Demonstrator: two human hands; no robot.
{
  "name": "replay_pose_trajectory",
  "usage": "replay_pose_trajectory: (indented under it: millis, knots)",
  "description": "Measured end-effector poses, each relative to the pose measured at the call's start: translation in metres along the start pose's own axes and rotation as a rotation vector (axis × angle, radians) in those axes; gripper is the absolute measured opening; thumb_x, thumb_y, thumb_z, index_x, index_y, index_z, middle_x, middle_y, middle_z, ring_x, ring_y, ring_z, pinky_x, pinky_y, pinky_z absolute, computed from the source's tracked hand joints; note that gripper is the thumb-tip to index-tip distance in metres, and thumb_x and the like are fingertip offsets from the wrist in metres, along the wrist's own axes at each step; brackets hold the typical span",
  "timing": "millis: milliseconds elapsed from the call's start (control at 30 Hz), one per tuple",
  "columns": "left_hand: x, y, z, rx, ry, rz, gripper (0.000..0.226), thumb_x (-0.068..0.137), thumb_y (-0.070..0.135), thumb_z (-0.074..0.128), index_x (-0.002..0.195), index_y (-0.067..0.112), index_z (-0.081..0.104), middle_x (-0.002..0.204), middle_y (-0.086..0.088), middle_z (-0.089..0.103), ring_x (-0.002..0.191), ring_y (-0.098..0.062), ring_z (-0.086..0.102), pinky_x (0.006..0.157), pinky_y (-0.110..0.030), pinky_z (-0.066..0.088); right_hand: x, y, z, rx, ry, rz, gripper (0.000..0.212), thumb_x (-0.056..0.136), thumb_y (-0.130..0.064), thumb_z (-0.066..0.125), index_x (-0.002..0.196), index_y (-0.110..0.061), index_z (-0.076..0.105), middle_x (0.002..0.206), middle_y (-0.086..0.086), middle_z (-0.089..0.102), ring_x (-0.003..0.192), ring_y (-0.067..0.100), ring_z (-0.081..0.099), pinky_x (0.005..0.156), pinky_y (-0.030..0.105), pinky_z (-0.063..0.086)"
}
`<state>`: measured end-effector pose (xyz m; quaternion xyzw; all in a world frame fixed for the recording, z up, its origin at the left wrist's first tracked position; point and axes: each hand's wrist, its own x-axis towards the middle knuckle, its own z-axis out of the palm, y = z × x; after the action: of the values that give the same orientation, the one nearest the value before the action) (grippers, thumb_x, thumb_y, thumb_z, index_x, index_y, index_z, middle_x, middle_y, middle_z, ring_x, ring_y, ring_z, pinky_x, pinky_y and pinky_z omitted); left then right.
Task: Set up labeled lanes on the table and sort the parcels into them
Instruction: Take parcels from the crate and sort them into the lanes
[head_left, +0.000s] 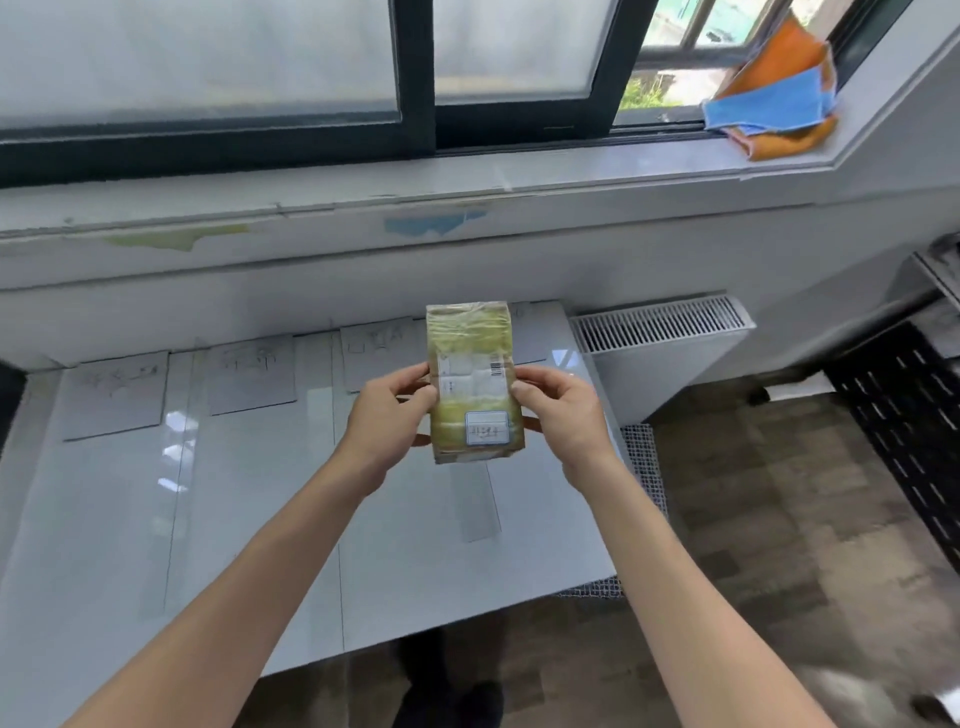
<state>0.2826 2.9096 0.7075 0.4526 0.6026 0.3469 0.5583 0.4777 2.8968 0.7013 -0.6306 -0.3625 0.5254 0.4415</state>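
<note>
- Head view, counts: one parcel (474, 384), wrapped in clear tape, held upright in mid-air at the centre of the frame above the white table (260, 519); two white stickers on its facing side, a larger one with a barcode in the middle and a smaller framed one near the lower edge; their writing is too small to read.
- Head view, lanes: three lane cards clearly visible along the far edge of the table, at left (117, 395), centre-left (253, 373) and centre (378, 351); a possible fourth behind the parcel cannot be confirmed; thin lines run toward the near edge, dividing the surface into strips.
- Head view, grip: two bare hands; left hand (387, 415) pressed against the parcel's left side, fingers curled around it; right hand (558, 410) clamped on the right side, thumb on the front face.
- Head view, surroundings: one radiator (660, 343) at right; folded cloths (774, 98), orange and blue, on the windowsill at upper right.
</note>
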Motion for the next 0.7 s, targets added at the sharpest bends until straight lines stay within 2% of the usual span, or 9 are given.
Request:
replay_pose_trajectory:
  millis: [133,233,500,567,700]
  knots:
    - [0.029,-0.004,0.019,0.016,-0.016,-0.01,0.036,0.099,0.011,0.054,0.131,0.023,0.065,0.11,-0.003,0.072,0.099,-0.018,0.069,0.068,-0.034,0.062,0.021,0.008,-0.017,-0.017,0.053,0.014,0.019,0.095,-0.003,0.061,0.109,-0.007,0.074,0.102,0.009,0.076,0.089,0.015,0.071,0.077,0.031,0.063]
    - [0.042,-0.01,0.038,0.014,-0.021,-0.031,0.035,0.098,0.013,0.056,0.13,0.025,0.066,0.107,-0.007,0.07,0.098,-0.022,0.069,0.072,-0.041,0.063,0.036,0.013,-0.029,-0.039,0.081,0.032,0.021,0.096,-0.003,0.06,0.111,-0.005,0.074,0.104,0.01,0.076,0.09,0.016,0.07,0.078,0.033,0.063]
    - [0.064,-0.035,0.088,0.033,-0.008,-0.101,0.037,0.097,0.012,0.059,0.13,0.027,0.064,0.099,-0.001,0.068,0.088,-0.016,0.068,0.059,-0.028,0.059,0.075,0.038,-0.067,-0.144,0.109,0.098,0.022,0.096,-0.003,0.06,0.112,-0.004,0.074,0.105,0.012,0.075,0.1,0.026,0.071,0.082,0.04,0.062]
    - [0.068,-0.04,0.095,0.04,-0.014,-0.124,0.037,0.096,0.01,0.058,0.125,0.031,0.066,0.099,-0.002,0.068,0.086,-0.016,0.068,0.063,-0.031,0.06,0.082,0.045,-0.071,-0.157,0.105,0.113,0.022,0.095,-0.003,0.06,0.112,-0.004,0.074,0.105,0.01,0.075,0.103,0.028,0.07,0.088,0.043,0.06]
    - [0.078,-0.046,0.101,0.077,-0.029,-0.17,0.041,0.095,0.008,0.056,0.1,0.048,0.064,0.096,-0.002,0.068,0.085,-0.018,0.066,0.07,-0.038,0.059,0.095,0.058,-0.072,-0.179,0.084,0.133,0.023,0.093,-0.002,0.06,0.11,-0.005,0.075,0.104,0.009,0.075,0.101,0.025,0.07,0.092,0.046,0.058]
